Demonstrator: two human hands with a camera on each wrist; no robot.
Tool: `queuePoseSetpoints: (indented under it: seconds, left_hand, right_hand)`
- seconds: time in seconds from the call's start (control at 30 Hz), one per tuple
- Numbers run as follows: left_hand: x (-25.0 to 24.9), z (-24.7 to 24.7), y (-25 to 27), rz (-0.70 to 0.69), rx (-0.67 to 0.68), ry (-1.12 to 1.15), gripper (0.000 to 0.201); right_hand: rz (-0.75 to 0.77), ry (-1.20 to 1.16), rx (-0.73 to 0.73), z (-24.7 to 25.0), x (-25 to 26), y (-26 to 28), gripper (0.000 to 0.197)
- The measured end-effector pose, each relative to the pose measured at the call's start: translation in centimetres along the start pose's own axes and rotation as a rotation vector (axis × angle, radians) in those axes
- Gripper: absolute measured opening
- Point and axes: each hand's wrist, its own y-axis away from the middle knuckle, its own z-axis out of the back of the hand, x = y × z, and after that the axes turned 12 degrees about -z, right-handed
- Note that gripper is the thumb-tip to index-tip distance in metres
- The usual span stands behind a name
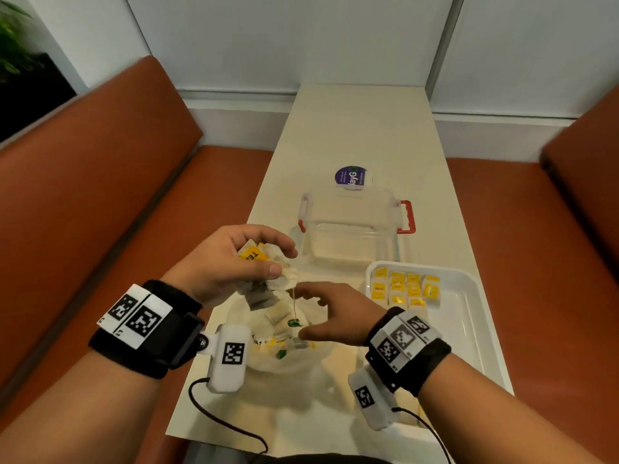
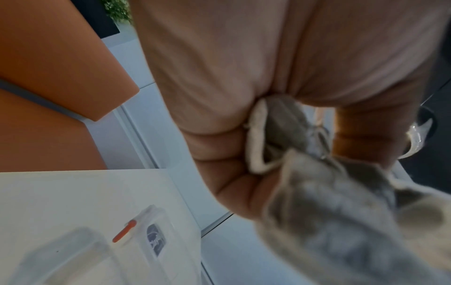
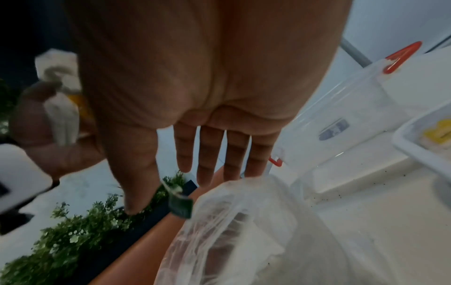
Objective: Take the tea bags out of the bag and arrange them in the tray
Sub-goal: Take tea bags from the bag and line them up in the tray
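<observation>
Tea bags (image 1: 264, 279) in left hand (image 1: 227, 262): grey-white paper, 1 yellow wrapper with black print; green tag (image 1: 294, 323) on a tan string. Tray (image 1: 469, 306) at right of frame: white, holds yellow-and-white packets (image 1: 405, 289). Bag (image 1: 288, 349): clear, whitish. Box (image 1: 351, 226): clear, red handles (image 1: 407, 217), purple round sticker (image 1: 350, 177). Table (image 1: 335, 128) cream. Benches (image 1: 100, 182) rust-orange. Wrist bands (image 1: 144, 329) black, with black-and-white square-code markers.

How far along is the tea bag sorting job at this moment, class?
Done: several yellow-tagged tea bags lie in rows at the far-left end of the white plastic tray. In hand: the left hand grips a bunch of tea bags above the clear plastic bag; the right hand is open beside it. Left: more bags inside the plastic bag.
</observation>
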Motion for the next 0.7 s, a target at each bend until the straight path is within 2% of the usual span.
queuePoseSetpoints:
  seconds: [0.07, 0.13, 0.2, 0.27, 0.3, 0.37, 0.43, 0.53, 0.6, 0.7]
  left_hand:
    - [-0.7, 0.2, 0.1, -0.036, 0.001, 0.024, 0.030]
    - [-1.1, 0.6, 0.2, -0.065, -0.025, 0.074, 0.028]
    - [-1.1, 1.0, 0.4, -0.079, -0.072, 0.128, 0.027]
    - [-0.5, 1.6, 0.8, -0.080, -0.137, 0.178, 0.023]
    - [0.1, 1.9, 1.0, -0.076, -0.172, 0.222, 0.025]
    - [1.9, 2.2, 1.7, -0.041, -0.258, 0.311, 0.050]
    - [4.0, 1.9, 2.5, 0.029, -0.375, 0.442, 0.064]
    - [7.0, 0.5, 3.6, 0.149, -0.483, 0.726, 0.064]
    - [8.5, -0.4, 3.8, 0.190, -0.523, 0.878, 0.059]
    - [9.7, -1.7, 3.6, 0.240, -0.559, 0.988, 0.068]
  right_hand:
    - [-0.011, 0.027, 0.020, -0.6, 0.5, -0.3, 0.060]
    - [-0.018, 0.045, -0.011, -1.0, 0.9, -0.5, 0.045]
    - [-0.024, 0.064, -0.052, -1.1, 1.0, -0.7, 0.031]
    - [-0.030, 0.014, -0.072, -0.9, 0.9, -0.7, 0.026]
    - [-0.029, -0.048, -0.079, -0.6, 0.8, -0.6, 0.024]
    - [-0.005, -0.198, -0.112, 0.2, 0.9, -0.3, 0.019]
    - [0.039, -0.357, -0.148, 1.5, 1.8, 0.1, 0.018]
    - [0.115, -0.560, -0.161, 3.4, 4.4, 0.4, 0.019]
    - [0.168, -0.619, -0.136, 4.2, 5.9, 0.3, 0.023]
    - [0.217, -0.641, -0.097, 4.8, 7.7, 0.1, 0.030]
